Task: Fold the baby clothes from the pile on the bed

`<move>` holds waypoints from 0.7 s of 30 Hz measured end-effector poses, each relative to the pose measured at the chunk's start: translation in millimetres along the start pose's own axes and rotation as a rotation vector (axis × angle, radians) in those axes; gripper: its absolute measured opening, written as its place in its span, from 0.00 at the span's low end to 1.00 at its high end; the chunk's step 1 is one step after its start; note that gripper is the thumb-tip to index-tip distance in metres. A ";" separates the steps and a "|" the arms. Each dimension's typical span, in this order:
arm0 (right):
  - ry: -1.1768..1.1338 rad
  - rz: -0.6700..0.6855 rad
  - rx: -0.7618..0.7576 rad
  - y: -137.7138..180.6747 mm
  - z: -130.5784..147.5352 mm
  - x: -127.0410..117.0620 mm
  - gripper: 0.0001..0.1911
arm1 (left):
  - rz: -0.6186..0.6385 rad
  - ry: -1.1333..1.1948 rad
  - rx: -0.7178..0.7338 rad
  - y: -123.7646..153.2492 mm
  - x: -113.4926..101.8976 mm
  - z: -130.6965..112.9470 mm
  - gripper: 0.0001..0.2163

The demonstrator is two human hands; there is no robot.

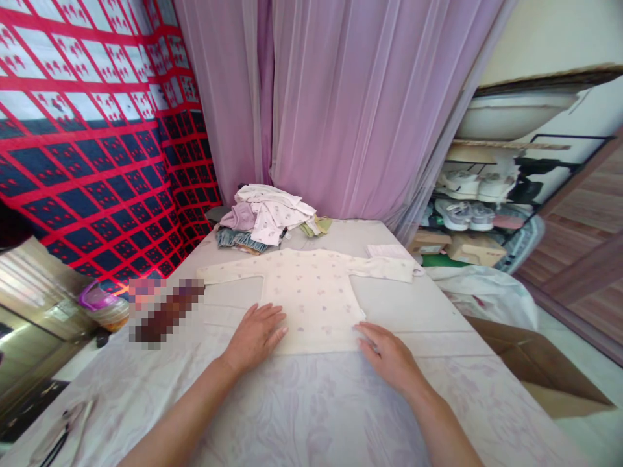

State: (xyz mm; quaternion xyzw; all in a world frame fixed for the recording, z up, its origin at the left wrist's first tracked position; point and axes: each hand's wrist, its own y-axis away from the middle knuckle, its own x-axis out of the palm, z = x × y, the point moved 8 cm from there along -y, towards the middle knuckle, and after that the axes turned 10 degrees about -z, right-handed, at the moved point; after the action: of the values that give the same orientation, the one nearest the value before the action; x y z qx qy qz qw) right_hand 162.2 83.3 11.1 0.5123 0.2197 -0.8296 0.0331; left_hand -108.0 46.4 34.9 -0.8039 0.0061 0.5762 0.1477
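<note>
A small cream long-sleeved shirt with a scattered print lies spread flat on the bed-like surface, its sleeves stretched out to both sides and its hem toward me. My left hand rests on the shirt's lower left edge, palm down and fingers extended. At the lower right corner, my right hand touches the side edge with its fingertips, its fingers stretched and thumb apart. Neither hand grips the cloth. Beyond the left sleeve sits a heap of clothes. A folded pale cloth lies partly behind the right sleeve.
Lilac curtains hang behind the surface. To the right are a rack with shoes, a white plastic bag and an open cardboard box. A purple-lidded container stands left, near a pixelated patch. Cords lie front left.
</note>
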 end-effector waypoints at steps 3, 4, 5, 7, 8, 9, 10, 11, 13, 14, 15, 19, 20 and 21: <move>0.025 -0.010 0.140 -23.5 -31.2 -18.5 0.20 | 0.048 0.004 0.033 -24.7 13.6 -21.4 0.23; 0.063 -0.036 0.212 -32.2 -46.7 -26.1 0.20 | 0.075 -0.001 0.041 -31.0 21.0 -29.1 0.24; 0.103 -0.065 0.300 -40.4 -64.0 -33.4 0.20 | 0.101 -0.007 0.046 -36.1 28.8 -36.2 0.26; 0.189 -0.139 0.482 -53.6 -98.9 -47.3 0.22 | 0.133 -0.018 0.045 -42.5 43.1 -46.8 0.29; 0.236 -0.180 0.560 -58.9 -114.2 -53.2 0.23 | 0.141 -0.022 0.042 -44.2 49.1 -50.0 0.30; 0.283 -0.217 0.625 -63.5 -127.5 -57.8 0.25 | 0.146 -0.026 0.038 -44.9 54.2 -52.0 0.31; 0.323 -0.244 0.680 -67.7 -139.1 -60.6 0.26 | 0.148 -0.029 0.036 -45.0 58.2 -52.8 0.31; 0.353 -0.256 0.721 -71.7 -148.9 -61.1 0.27 | 0.147 -0.034 0.035 -44.7 61.2 -52.8 0.32; 0.385 -0.245 0.777 -79.5 -164.5 -57.2 0.27 | 0.143 -0.045 0.037 -43.3 64.1 -51.7 0.32; 0.392 -0.239 0.793 -83.2 -170.6 -54.6 0.27 | 0.139 -0.050 0.040 -42.5 64.2 -51.2 0.32; 0.397 -0.240 0.800 -86.7 -175.5 -52.2 0.27 | 0.138 -0.055 0.042 -41.8 63.9 -50.8 0.31; 0.346 -0.315 0.823 -96.5 -190.8 -47.3 0.24 | 0.145 -0.077 0.052 -40.0 62.5 -51.1 0.31; 0.308 -0.333 0.838 -97.5 -194.9 -46.2 0.22 | 0.146 -0.081 0.054 -39.9 62.6 -51.1 0.31; 0.257 -0.358 0.855 -98.1 -199.0 -45.3 0.19 | 0.144 -0.083 0.055 -39.8 62.8 -51.1 0.31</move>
State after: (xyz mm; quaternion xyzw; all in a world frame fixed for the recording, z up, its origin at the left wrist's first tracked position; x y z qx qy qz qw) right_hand 322.4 243.3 7.4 0.5325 -0.0543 -0.7682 -0.3512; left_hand -32.5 82.1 0.8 -0.7723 0.0738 0.6178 0.1281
